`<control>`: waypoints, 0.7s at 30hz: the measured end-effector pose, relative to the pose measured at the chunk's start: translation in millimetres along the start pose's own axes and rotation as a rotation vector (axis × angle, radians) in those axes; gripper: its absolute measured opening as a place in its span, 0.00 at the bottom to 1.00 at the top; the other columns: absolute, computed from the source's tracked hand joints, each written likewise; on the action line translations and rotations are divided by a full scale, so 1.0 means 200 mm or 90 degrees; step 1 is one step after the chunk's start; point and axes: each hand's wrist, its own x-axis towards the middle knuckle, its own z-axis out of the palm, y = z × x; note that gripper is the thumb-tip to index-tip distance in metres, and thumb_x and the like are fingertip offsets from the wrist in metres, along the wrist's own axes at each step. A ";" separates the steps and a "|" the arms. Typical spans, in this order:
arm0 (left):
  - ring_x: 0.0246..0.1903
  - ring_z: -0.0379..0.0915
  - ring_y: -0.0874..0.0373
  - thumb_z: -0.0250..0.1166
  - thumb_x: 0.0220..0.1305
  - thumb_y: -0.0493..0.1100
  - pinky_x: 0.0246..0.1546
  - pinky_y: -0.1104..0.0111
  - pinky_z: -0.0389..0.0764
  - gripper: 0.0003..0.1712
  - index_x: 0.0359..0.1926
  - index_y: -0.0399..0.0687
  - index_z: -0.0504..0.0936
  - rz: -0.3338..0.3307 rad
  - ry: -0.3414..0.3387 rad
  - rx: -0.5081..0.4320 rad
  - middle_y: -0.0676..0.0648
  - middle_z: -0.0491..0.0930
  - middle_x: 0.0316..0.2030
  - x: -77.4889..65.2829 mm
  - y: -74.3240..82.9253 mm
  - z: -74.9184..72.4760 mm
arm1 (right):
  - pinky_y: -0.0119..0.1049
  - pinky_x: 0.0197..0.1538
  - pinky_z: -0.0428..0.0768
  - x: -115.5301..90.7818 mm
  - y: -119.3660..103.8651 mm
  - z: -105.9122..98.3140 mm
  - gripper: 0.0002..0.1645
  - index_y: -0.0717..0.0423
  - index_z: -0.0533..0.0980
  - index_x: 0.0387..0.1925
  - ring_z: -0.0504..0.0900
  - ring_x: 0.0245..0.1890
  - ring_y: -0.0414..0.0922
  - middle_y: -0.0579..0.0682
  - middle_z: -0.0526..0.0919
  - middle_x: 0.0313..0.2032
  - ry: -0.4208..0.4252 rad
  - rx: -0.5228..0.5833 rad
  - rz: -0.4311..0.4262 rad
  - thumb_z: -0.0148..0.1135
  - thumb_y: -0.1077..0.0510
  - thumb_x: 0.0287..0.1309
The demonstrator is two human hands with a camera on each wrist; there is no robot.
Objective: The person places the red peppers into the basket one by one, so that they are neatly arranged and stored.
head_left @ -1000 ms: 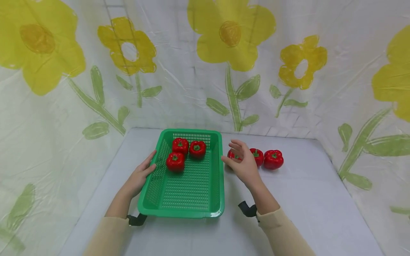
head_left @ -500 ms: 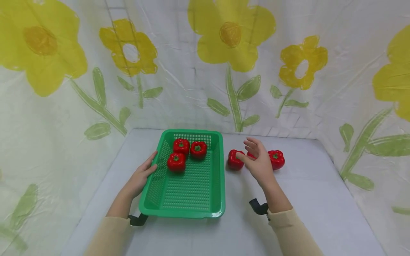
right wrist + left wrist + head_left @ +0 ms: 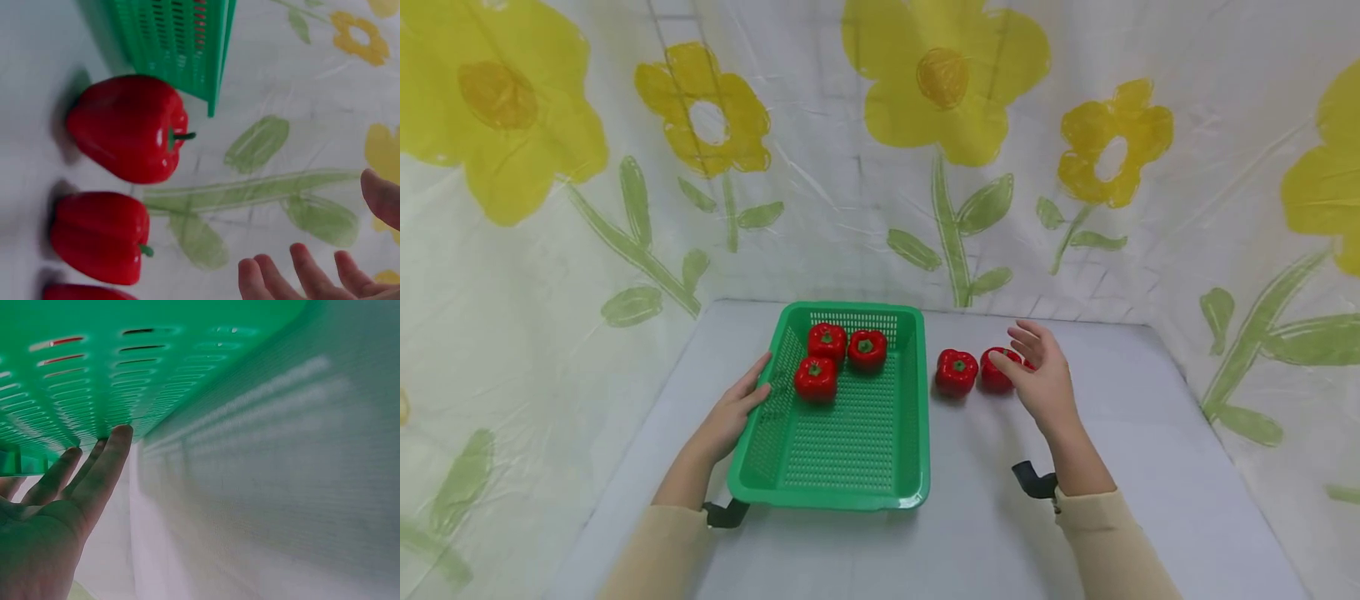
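Observation:
A green plastic basket [image 3: 912, 425] with slotted walls stands on the table, and three red bell peppers [image 3: 816, 379] sit at its back left. My left hand [image 3: 728, 423] rests on the basket's left side; in the left wrist view its straight fingers [image 3: 103, 472] touch the outer wall. To the right of the basket, several red bell peppers stand in a row: one [image 3: 957, 372] nearest the basket, another [image 3: 996, 375] beside it. My right hand [image 3: 1047, 385] hovers over the row's right end with relaxed, spread fingers, holding nothing. It mostly hides the rightmost pepper [image 3: 87, 292].
A white cloth covers the table [image 3: 865, 558]. Behind and on both sides hangs a pale curtain [image 3: 835, 225] printed with yellow flowers. Dark camera mounts [image 3: 1036, 482] are strapped at both wrists.
My right hand has moved right from beside the basket's rim, passing over the row of peppers and uncovering the two nearest ones. The left hand stays at the basket.

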 end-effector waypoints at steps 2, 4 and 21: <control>0.79 0.41 0.41 0.44 0.82 0.52 0.69 0.48 0.64 0.34 0.81 0.69 0.43 0.002 -0.001 0.002 0.48 0.41 0.81 0.00 0.00 0.00 | 0.56 0.70 0.70 0.00 0.02 -0.02 0.44 0.48 0.59 0.75 0.69 0.72 0.53 0.53 0.71 0.70 0.009 -0.009 0.001 0.69 0.48 0.63; 0.79 0.40 0.41 0.44 0.82 0.52 0.70 0.47 0.63 0.34 0.81 0.69 0.43 0.004 -0.001 0.002 0.48 0.41 0.81 0.00 0.00 0.00 | 0.55 0.70 0.70 0.01 0.03 -0.03 0.45 0.49 0.59 0.74 0.69 0.71 0.53 0.53 0.71 0.70 0.020 -0.017 0.003 0.70 0.47 0.63; 0.78 0.44 0.41 0.45 0.82 0.52 0.68 0.45 0.66 0.34 0.81 0.70 0.44 0.003 0.001 -0.012 0.50 0.42 0.81 0.00 0.00 0.00 | 0.56 0.69 0.71 0.02 0.10 -0.20 0.48 0.46 0.56 0.77 0.63 0.74 0.53 0.51 0.67 0.73 0.077 -0.055 0.077 0.67 0.40 0.63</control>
